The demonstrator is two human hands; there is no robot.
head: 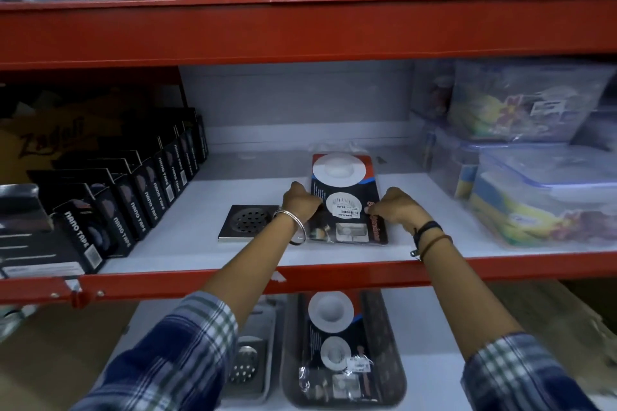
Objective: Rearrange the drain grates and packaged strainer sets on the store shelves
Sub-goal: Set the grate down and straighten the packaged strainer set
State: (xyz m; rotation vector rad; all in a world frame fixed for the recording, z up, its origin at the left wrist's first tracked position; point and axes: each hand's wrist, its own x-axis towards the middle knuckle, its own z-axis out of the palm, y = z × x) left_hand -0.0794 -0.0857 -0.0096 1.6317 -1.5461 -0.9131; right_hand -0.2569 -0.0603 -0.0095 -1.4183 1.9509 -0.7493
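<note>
On middle shelf point(434, 243): left hand point(300, 202) and right hand point(397, 207) both pinching strainer pack point(347, 197) at its side edges, lying flat.
Grate point(248, 222): touching left wrist; a sideways nudge could shove it.
Pack film: slippery, may slide askew.

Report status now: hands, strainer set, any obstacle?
Left hand, right hand both gripping strainer set on middle shelf. Drain grate close left, apart.
</note>
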